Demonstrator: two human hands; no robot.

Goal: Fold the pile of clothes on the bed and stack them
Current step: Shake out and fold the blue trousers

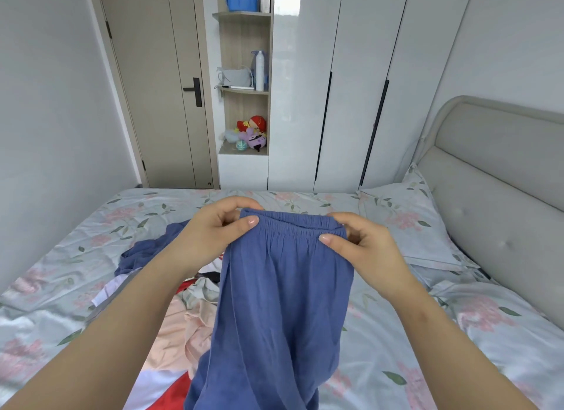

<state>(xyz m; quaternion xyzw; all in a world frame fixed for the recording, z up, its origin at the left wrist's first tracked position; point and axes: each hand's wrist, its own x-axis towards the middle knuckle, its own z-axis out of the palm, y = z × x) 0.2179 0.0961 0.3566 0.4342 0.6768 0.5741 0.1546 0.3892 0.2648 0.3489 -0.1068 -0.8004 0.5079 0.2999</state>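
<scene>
The bed (396,333), spread with a floral sheet, filled the lower half of the view, its padded grey headboard (500,165) along the right edge. Beyond its far edge stood a white wardrobe (351,73) and, left of that, a closed door (158,89).

A pair of blue trousers (283,302) was held up over the middle of the bed by the elastic waistband, the cloth hanging down toward the near edge. To their left, on the sheet, lay the pile of clothes (183,312): peach, red, white and patterned pieces, partly hidden behind the left forearm and the trousers. Another blue garment (146,254) lay crumpled at the pile's far side. A floral pillow (406,223) rested in the far right corner against the headboard.

The left hand (210,229) pinched the waistband's left end, thumb in front and fingers curled behind. The right hand (363,241) gripped the right end the same way.

Between door and wardrobe, an open shelf niche (244,104) held plush toys (253,133), a white bottle (259,70) and a blue basket (242,1).
</scene>
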